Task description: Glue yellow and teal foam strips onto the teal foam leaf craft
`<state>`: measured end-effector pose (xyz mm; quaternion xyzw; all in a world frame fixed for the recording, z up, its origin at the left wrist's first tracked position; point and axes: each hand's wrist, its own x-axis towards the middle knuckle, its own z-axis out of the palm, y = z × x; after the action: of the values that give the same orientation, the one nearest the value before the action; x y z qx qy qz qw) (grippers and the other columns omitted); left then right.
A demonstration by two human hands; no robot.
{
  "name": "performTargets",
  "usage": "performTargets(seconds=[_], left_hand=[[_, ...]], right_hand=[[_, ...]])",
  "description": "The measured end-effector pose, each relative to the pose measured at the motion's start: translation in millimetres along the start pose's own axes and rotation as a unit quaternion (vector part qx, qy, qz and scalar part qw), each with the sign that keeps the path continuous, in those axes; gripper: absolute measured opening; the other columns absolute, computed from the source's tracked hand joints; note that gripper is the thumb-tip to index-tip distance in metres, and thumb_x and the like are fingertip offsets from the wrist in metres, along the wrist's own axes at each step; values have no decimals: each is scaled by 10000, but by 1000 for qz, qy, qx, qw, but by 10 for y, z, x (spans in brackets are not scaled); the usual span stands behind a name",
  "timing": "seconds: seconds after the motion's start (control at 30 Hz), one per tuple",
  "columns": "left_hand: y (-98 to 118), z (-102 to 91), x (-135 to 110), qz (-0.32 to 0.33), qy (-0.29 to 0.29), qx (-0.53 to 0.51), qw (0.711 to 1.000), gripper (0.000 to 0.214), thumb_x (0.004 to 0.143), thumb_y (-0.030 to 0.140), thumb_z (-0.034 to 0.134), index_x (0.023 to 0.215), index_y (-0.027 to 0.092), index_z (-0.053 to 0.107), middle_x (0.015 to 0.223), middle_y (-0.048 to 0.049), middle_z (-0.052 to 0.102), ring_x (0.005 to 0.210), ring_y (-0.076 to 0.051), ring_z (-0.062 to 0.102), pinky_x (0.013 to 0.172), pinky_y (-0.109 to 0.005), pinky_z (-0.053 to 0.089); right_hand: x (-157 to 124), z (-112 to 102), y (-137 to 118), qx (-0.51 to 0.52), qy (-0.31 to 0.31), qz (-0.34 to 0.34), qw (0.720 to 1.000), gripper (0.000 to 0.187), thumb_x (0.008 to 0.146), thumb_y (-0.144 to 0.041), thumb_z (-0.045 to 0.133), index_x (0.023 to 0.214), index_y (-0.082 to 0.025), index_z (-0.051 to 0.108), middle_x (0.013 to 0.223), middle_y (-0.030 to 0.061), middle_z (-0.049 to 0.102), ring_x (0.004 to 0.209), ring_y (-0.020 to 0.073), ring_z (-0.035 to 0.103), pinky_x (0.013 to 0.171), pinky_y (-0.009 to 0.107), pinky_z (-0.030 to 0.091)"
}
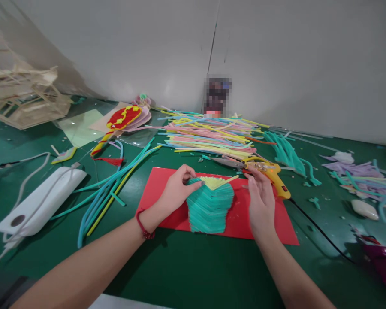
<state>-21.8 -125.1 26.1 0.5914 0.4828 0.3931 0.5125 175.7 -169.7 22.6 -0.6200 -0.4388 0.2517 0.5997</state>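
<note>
On a red card (167, 214) lies a teal shape (209, 210) made of close rows of fuzzy stems, with a yellow V-shaped patch (214, 182) at its top. My left hand (176, 191) pinches at the upper left edge of this piece; what is between the fingertips is too small to make out. One yellow pipe cleaner (230, 179) sticks out to the right of the patch. Over the card's right part is my right hand (261, 199), fingers stretched out, fingertips at the handle end of scissors (228, 162). A yellow glue gun (278, 180) lies just behind that hand.
Behind the card lies a wide pile of colored pipe cleaners (209, 135). Teal stems (284, 152) and purple scraps (366, 171) are at right. To the left are a white power strip (48, 201), loose stems (106, 197), a red-yellow fan (124, 118) and a wooden stick frame (25, 94).
</note>
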Motion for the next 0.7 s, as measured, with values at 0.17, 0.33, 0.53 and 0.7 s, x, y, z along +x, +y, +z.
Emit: performTargets(seconds=[0.17,0.33,0.53,0.7], left_hand=[[4,-17,29,-3,2,-44,999,267,691,290,681,781,205,445,703,57,505,655,-105,526,543,-199,386],[15,-20,33,-7,-1,-60,998,277,681,297,687,781,206,445,682,64,484,633,-99,505,544,-201,386],[-11,-10,31,-5,-16,-70,997,276,694,304,687,799,204,452,699,60,502,656,-100,525,555,-200,400],[-23,-2,4,-5,-33,-65,997,262,700,281,691,840,199,484,764,35,568,726,-121,578,598,-219,441]], right_hand=[[31,11,75,37,11,41,998,434,840,-463,560,1197,-217,538,1296,101,550,1155,227,541,903,382,473],[-8,7,99,26,-82,89,992,362,845,-515,536,1006,-209,644,1001,66,694,936,212,626,845,362,470],[-17,29,94,80,-167,153,971,358,756,-525,645,870,-190,703,875,52,719,787,204,634,684,301,488],[-19,44,2,81,-174,201,960,393,614,-512,761,823,-182,719,795,53,733,782,219,654,681,308,509]])
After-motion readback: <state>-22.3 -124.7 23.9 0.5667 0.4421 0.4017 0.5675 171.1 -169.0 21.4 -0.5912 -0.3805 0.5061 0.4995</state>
